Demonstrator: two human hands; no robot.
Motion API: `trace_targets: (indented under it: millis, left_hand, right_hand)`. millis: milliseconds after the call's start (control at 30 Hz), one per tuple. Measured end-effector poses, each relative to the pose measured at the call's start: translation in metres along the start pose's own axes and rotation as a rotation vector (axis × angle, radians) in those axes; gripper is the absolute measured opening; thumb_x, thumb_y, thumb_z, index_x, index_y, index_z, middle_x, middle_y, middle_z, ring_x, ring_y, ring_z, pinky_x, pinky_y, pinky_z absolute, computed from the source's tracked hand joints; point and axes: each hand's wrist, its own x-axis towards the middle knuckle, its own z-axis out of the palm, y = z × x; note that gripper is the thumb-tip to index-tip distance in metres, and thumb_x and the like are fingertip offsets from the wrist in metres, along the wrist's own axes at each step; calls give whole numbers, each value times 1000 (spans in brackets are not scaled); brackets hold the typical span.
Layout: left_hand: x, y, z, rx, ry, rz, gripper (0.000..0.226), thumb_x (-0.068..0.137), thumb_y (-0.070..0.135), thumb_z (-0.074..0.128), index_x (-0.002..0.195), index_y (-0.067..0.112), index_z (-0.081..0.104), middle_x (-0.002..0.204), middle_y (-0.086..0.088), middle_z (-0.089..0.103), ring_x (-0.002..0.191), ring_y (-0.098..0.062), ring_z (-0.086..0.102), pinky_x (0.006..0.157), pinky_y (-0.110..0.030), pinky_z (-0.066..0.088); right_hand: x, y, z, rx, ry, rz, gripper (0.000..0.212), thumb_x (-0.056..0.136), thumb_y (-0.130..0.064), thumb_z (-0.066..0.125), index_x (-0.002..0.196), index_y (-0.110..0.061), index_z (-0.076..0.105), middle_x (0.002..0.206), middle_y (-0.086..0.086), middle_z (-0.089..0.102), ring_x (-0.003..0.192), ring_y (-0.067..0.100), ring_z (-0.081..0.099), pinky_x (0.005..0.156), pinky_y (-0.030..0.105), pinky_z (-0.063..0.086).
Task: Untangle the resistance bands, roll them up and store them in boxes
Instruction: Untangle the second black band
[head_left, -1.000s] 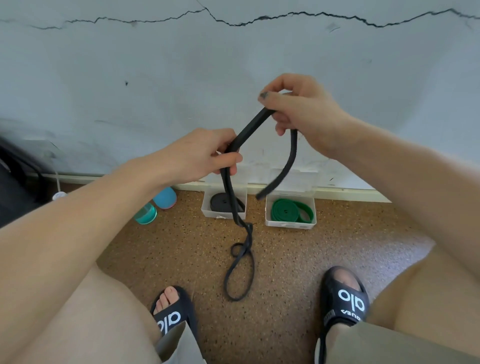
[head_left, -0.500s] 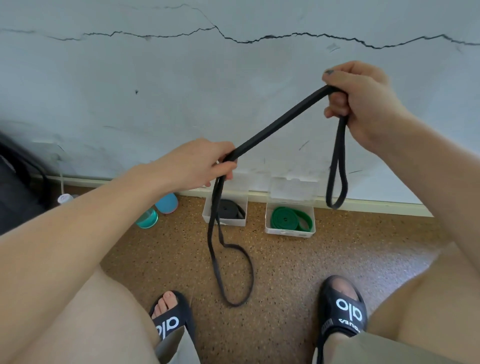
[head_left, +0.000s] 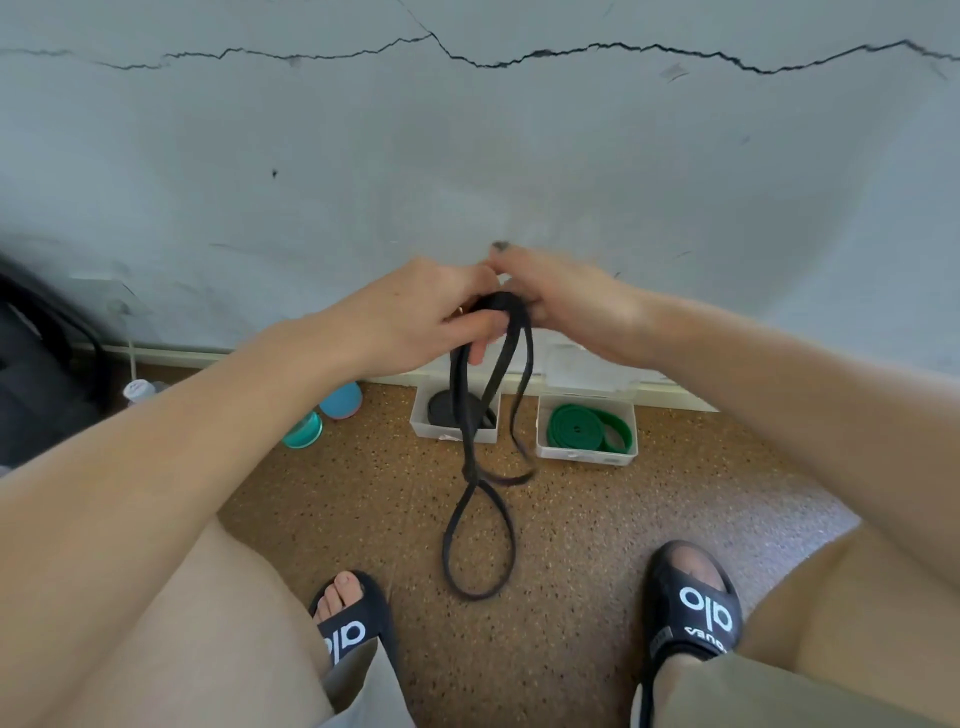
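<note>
A long black resistance band (head_left: 470, 457) hangs from both hands, crossed over itself partway down, with its lower loop near the floor between my feet. My left hand (head_left: 426, 317) and my right hand (head_left: 566, 299) meet in front of the wall and both grip the top of the band, bunched between them. By the wall stand two white boxes: the left box (head_left: 422, 423) holds a rolled black band (head_left: 441, 405), the right box (head_left: 587, 451) holds a rolled green band (head_left: 576, 427).
The floor is brown speckled cork. Two teal and blue round containers (head_left: 322, 415) lie left of the boxes. A dark bag (head_left: 36, 374) sits at the far left. My feet in black slides (head_left: 696, 608) frame the hanging loop. The cracked grey wall is close ahead.
My right hand came down and left from high at the right to meet my left hand. The stretched top length of band is now gathered between both hands.
</note>
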Motion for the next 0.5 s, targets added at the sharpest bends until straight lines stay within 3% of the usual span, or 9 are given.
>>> trace_targets:
  millis: [100,167,233,333,433,500]
  left_hand:
    - [-1,-1,2,3,-38,5,9,103,23,55,99,24,63,74,9,71,67,6,61,63,-10,38]
    - [-2,-5,4,-7,-59,-42,4,102,23,57,102,22,61,75,9,72,66,4,62,63,-15,40]
    - [-3,-8,4,-28,-60,-76,8,101,25,58,95,29,56,78,9,73,71,-2,66,71,-26,49]
    - [-5,-11,1,-55,-51,-95,10,101,26,57,93,33,55,83,11,74,81,-6,70,85,-37,55]
    - [-6,-15,0,-114,-28,-105,10,101,26,57,98,35,56,88,11,75,85,-7,72,87,-40,57]
    - [-5,-18,0,-135,-5,-116,2,102,26,57,102,27,58,90,10,75,87,-9,73,88,-43,57]
  right_hand:
    - [2,-6,10,-179,15,-10,54,113,-38,22,92,-13,65,61,1,66,62,21,57,83,36,55]
    - [5,-6,7,-179,70,33,41,111,-40,33,93,-17,61,48,-9,48,50,15,48,83,41,59]
    - [10,-5,5,-130,143,45,24,107,-34,47,103,-15,61,42,-14,43,41,6,43,79,41,62]
    - [14,-7,4,-58,232,-7,13,103,-22,57,106,-12,63,42,-15,42,39,3,42,70,34,56]
    - [15,-10,1,-17,267,-58,8,102,-20,59,97,-14,62,44,-14,44,43,5,42,65,30,50]
    - [15,-12,-3,4,292,-76,8,101,-18,60,95,-13,61,46,-12,44,44,7,42,62,28,49]
